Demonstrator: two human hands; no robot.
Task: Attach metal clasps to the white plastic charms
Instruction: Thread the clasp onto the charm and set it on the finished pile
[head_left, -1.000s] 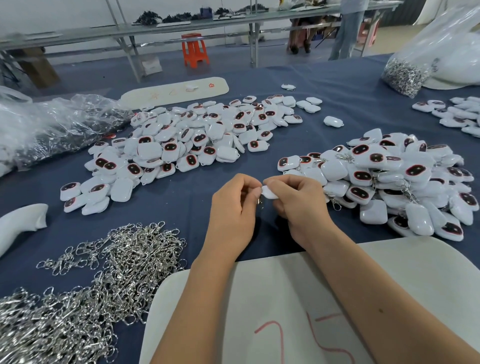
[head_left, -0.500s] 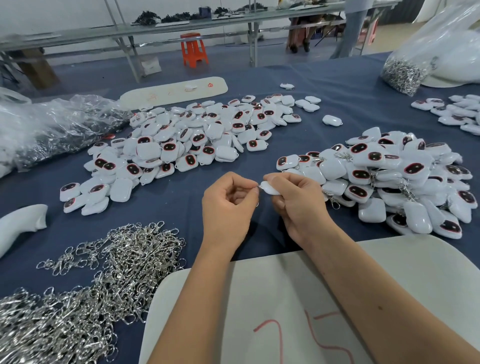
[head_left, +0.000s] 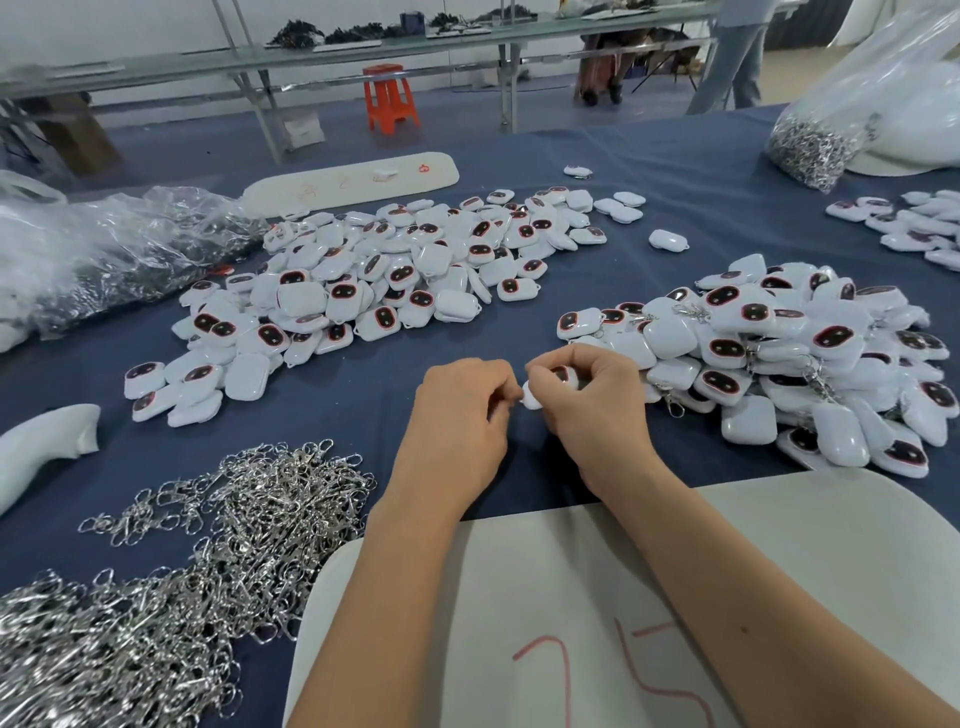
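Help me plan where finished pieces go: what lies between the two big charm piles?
Head view: only bare blue cloth separates the left charm pile from the right charm pile; nearer the camera, both hands work in that gap.

Gloss, bright metal and matt cloth lay before you.
At 12 and 2 o'clock your charms (head_left: 395, 291) were smooth, glossy white plastic; at 8 o'clock the clasps (head_left: 171, 571) shone as polished metal; the tablecloth (head_left: 701, 197) looked matt blue fabric, the bag (head_left: 104, 249) crinkled clear film.
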